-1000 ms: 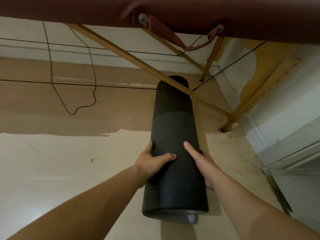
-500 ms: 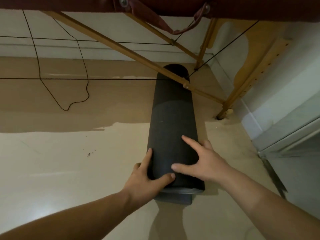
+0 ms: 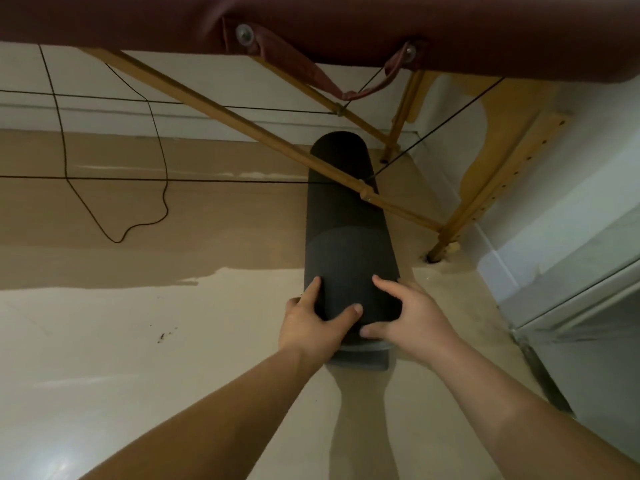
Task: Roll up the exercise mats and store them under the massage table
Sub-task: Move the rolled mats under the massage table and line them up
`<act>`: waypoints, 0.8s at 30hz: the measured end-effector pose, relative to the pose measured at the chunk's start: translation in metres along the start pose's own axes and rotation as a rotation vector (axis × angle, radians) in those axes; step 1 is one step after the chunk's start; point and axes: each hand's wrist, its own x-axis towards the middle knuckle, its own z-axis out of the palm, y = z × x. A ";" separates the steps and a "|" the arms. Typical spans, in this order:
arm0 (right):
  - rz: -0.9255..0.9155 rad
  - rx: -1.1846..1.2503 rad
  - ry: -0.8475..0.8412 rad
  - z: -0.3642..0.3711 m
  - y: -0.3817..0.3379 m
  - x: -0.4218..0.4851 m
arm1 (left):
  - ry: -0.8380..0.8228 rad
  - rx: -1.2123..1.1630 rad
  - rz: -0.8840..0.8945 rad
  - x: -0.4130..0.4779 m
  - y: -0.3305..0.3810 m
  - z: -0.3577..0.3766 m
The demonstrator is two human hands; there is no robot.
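Note:
A rolled black exercise mat (image 3: pixel 346 237) lies lengthwise on the floor, its far half beneath the dark red massage table (image 3: pixel 346 26). A wooden diagonal brace (image 3: pixel 242 123) crosses above the roll. At the roll's near end my left hand (image 3: pixel 311 323) grips it, thumb laid across the top and fingers down the left side. My right hand (image 3: pixel 412 317) holds the same end from the right, fingers arched over the top and thumb against the end rim. A loose flap of the mat sticks out below the near end.
The table's wooden leg (image 3: pixel 485 188) stands just right of the roll, near a white wall (image 3: pixel 571 202) and a glass panel (image 3: pixel 588 289). Thin black support wires and a dangling black cable (image 3: pixel 152 133) hang under the table to the left. Open beige floor (image 3: pixel 138 341) lies on my left.
The roll has slid away from me, deeper under the table. Both hands have shifted back along it from its middle to its near end.

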 end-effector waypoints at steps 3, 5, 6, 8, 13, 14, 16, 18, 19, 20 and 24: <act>-0.015 -0.088 0.163 0.003 -0.002 0.007 | 0.091 0.016 0.070 0.001 -0.003 0.020; -0.012 -0.142 0.195 0.003 -0.001 0.006 | 0.118 0.061 0.100 -0.002 -0.012 0.026; -0.013 -0.156 0.187 0.004 0.001 0.006 | 0.123 0.058 0.102 -0.002 -0.014 0.026; -0.032 -0.153 0.132 0.004 0.007 0.007 | 0.122 0.066 0.102 0.003 -0.013 0.027; -0.059 -0.011 0.121 0.005 0.027 0.014 | 0.063 0.058 0.074 0.027 0.003 0.038; -0.051 -0.004 0.171 0.005 0.030 0.019 | 0.035 0.057 0.071 0.031 0.006 0.042; -0.010 -0.010 0.243 0.005 0.031 0.030 | -0.003 0.103 0.079 0.035 0.011 0.049; 0.030 -0.045 0.259 0.007 0.030 0.038 | 0.010 0.162 0.090 0.034 0.011 0.052; 0.045 -0.056 0.262 0.009 0.032 0.041 | 0.019 0.173 0.088 0.035 0.011 0.052; 0.060 -0.055 0.265 0.011 0.032 0.043 | 0.021 0.175 0.083 0.036 0.012 0.053; 0.096 -0.044 0.288 0.008 0.024 0.052 | -0.013 0.139 0.026 0.048 0.029 0.057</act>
